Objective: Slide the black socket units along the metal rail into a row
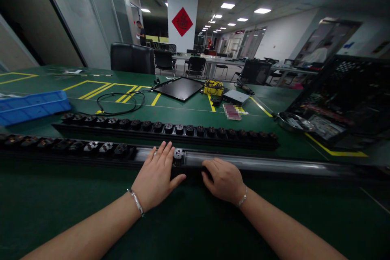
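Note:
A long black power strip housing (268, 167) runs across the table in front of me, its trough bare and shiny on the right. Dark socket modules (105, 148) fill its left part. My left hand (158, 172) lies over the trough with outstretched fingers and the thumb out to the side. Just right of those fingers sits a single grey-white socket module (178, 155). My right hand (224, 178) has its fingers curled over the housing's near edge, thumb below, pinching that edge.
Behind lies a second power strip housing (170, 134) lined with sockets. A blue tray (33, 107), a black cable (122, 103), a flat black panel (181, 88), a grey box (236, 96), a metal bowl (294, 124) and a large black case (344, 101) stand around it.

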Demonstrator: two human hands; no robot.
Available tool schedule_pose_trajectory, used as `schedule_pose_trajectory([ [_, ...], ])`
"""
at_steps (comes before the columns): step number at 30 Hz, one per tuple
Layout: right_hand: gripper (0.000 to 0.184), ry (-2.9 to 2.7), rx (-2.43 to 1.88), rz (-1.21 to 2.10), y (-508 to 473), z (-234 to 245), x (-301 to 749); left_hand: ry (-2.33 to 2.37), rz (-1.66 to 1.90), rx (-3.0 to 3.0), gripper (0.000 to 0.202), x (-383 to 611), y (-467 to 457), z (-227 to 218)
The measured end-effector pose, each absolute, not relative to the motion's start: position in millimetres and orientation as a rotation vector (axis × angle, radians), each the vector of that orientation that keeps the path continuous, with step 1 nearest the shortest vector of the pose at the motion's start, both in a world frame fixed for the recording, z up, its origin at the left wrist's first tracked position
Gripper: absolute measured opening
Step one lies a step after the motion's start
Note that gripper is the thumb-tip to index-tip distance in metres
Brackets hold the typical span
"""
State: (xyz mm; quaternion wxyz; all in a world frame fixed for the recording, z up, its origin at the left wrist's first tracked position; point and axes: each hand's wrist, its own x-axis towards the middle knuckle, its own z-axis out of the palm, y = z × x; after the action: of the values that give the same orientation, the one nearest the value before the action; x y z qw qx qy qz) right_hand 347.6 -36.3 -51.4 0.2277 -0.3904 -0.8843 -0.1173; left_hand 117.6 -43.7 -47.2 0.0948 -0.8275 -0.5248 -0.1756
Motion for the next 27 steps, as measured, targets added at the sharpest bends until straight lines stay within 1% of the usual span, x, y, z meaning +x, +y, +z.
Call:
schedule_pose_trajectory([
  [4,0.022,-2.395,-1.074,-0.277,-35,-49,346,-1.54,-0.403,-2.495,0.069,116,-43,-45],
  [9,0.045,-2.316,-0.939,-0.359,-39,-46,341,-1.56,-0.342,-2.49,0.071,116,-44,-38],
  [11,0.049,-2.349,-0.889,-0.422,-42,-47,336,-1.546,-0.328,-2.475,0.07,117,-42,-36],
  [17,0.044,-2.534,-0.935,-0.462,-44,-49,324,-1.504,-0.33,-2.471,0.064,116,-33,-33],
  [24,0.05,-2.594,-1.069,-0.4,-43,-49,321,-1.463,-0.397,-2.546,0.064,114,-31,-37],
  [27,0.051,-2.592,-1.095,-0.415,-44,-48,319,-1.443,-0.391,-2.558,0.06,114,-32,-38],
])
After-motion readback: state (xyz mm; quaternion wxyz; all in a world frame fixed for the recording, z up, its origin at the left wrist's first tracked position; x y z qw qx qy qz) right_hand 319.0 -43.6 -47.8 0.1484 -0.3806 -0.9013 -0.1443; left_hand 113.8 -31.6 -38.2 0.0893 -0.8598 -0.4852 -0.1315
